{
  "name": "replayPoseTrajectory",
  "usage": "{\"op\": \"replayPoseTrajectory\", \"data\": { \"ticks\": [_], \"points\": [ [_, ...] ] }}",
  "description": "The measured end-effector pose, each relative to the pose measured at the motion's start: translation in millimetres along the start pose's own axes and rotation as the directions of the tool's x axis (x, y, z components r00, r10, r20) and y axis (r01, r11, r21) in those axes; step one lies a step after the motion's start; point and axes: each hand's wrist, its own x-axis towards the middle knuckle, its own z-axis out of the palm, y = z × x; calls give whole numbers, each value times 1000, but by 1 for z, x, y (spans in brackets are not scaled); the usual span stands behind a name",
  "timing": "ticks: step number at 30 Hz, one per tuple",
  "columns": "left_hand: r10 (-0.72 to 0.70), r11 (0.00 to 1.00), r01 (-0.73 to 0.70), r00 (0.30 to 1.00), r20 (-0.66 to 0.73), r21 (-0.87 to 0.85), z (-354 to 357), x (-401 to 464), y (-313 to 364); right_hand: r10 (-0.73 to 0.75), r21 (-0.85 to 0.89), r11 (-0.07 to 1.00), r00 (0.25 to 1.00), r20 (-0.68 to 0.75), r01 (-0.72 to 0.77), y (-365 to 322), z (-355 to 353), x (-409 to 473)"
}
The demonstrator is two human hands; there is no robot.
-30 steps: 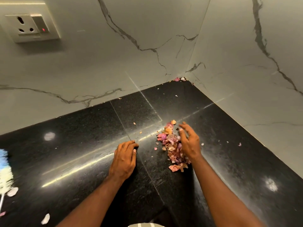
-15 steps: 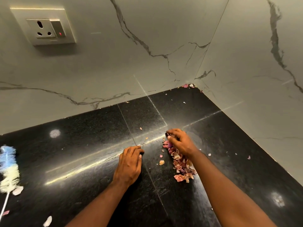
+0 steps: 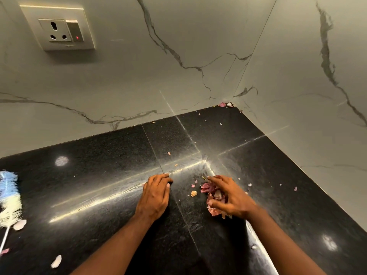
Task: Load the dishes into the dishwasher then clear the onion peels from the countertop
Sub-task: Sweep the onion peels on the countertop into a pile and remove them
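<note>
A heap of pink and purple onion peels (image 3: 213,197) lies on the black countertop (image 3: 99,175). My right hand (image 3: 232,197) curls over the heap from the right, fingers bent around the peels and partly hiding them. My left hand (image 3: 155,195) rests flat on the counter a little to the left of the heap, fingers together and holding nothing. Loose scraps (image 3: 193,193) lie between the two hands. More peel bits (image 3: 225,104) sit in the far corner where the walls meet.
Marble walls close the counter at the back and right. A socket plate (image 3: 61,28) is on the back wall. A blue and white bottle brush (image 3: 10,197) lies at the left edge, with pale peel pieces (image 3: 56,262) near it. Small scraps (image 3: 295,188) dot the right side.
My right hand has raked the peels toward me into a tighter heap and now curls around them. The left hand has stayed flat in place. The camera has tilted down slightly.
</note>
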Motion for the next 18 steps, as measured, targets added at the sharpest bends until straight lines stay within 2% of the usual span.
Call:
{"op": "replayPoseTrajectory", "data": {
  "ticks": [2, 4, 8, 12, 15, 16, 17, 18],
  "points": [
    [3, 1000, -3, 1000, 0, 0, 1, 0, -1, -51, -183, 982, 999, -6, 49, -1, 17, -11],
    [7, 1000, -7, 1000, 1, 6, 1, 1, -1, -97, -302, 951, 993, -69, 72, -2, 29, -16],
    [11, 1000, -11, 1000, -2, 10, 1, 1, -2, -201, -365, 924, 955, -219, 111, -2, 40, -13],
    [22, 999, -22, 1000, 8, 31, -1, 3, 2, -314, -445, 880, 908, -278, 168, -1, 42, -8],
    [15, 999, -17, 998, 60, 35, -3, 6, 0, -179, -439, 899, 923, -340, 13, 5, 45, 3],
    [11, 1000, -13, 996, 84, 22, -4, 8, 1, -69, -354, 931, 912, -405, -86, 4, 44, 7],
    [14, 1000, -14, 994, 109, 0, -8, 11, 0, 77, -193, 962, 876, -477, -190, 1, 41, 11],
    [15, 1000, -11, 989, 149, -26, -13, 14, 2, 253, 43, 962, 818, -517, -271, -7, 35, 13]
  ]
}}
